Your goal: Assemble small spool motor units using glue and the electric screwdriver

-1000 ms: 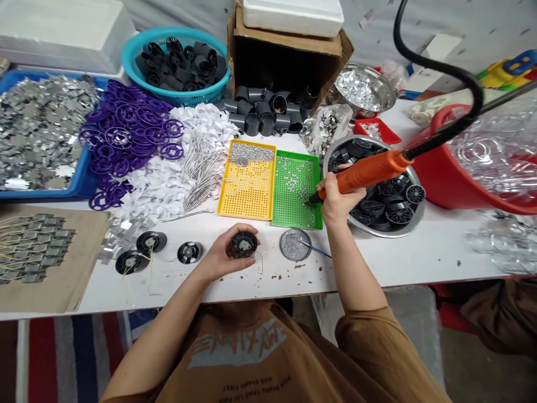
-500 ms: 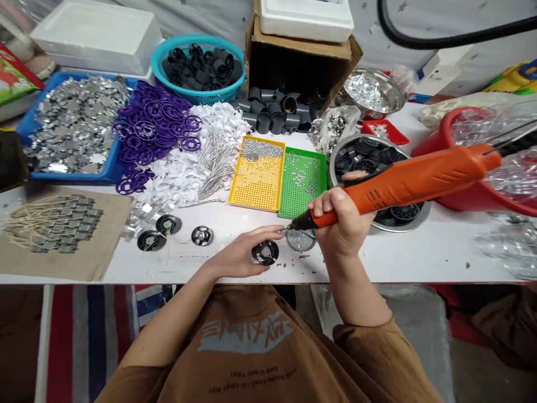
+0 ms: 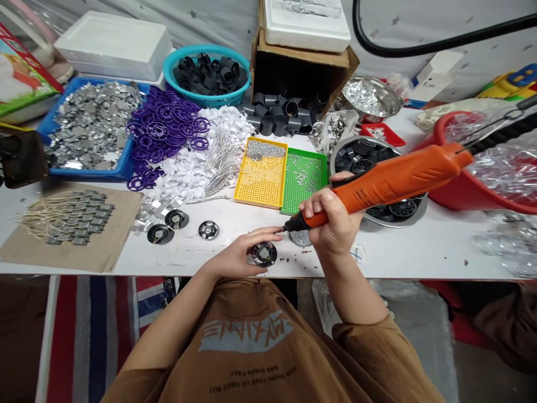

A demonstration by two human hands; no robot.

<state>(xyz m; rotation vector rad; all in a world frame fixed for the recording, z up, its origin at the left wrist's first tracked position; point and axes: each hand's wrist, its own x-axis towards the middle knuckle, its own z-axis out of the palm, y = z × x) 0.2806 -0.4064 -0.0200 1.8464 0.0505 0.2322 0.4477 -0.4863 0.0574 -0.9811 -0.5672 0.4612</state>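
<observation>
At the near edge of the table (image 3: 440, 254), the left hand (image 3: 235, 257) cups a black spool (image 3: 264, 253) with curled fingers, just nearer and left of the orange soldering iron (image 3: 390, 182), gripped in the closed right hand (image 3: 331, 221), its long axis slanting down-left, tip toward the spool.

Bright, even lt w/ soft shadow by right hand (image 3: 333, 221), wide-angle bend at frame edges.
</observation>
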